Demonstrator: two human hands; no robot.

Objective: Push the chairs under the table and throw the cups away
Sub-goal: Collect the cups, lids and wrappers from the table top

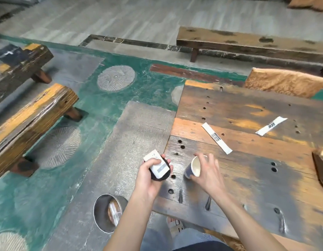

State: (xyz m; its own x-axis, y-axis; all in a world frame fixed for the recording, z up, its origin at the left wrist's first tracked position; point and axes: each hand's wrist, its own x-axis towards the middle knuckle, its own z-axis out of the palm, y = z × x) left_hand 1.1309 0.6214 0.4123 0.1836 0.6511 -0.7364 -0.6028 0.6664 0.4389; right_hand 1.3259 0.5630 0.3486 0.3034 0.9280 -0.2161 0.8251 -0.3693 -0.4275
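Head view, lower centre: the right hand (pixel 205 171) curls around a tilted paper cup (pixel 194 169) at the bench's (pixel 247 178) left edge. Just left, the left hand (pixel 149 176) grips a dark round item (pixel 165 175) and a white packet (pixel 158 166). The round bin (pixel 106 212) sits lower left, nearer that hand.

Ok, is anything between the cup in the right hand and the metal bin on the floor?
Only the left hand, holding a white packet, and its forearm cross the line from the cup down to the metal bin. The bin's mouth is open.
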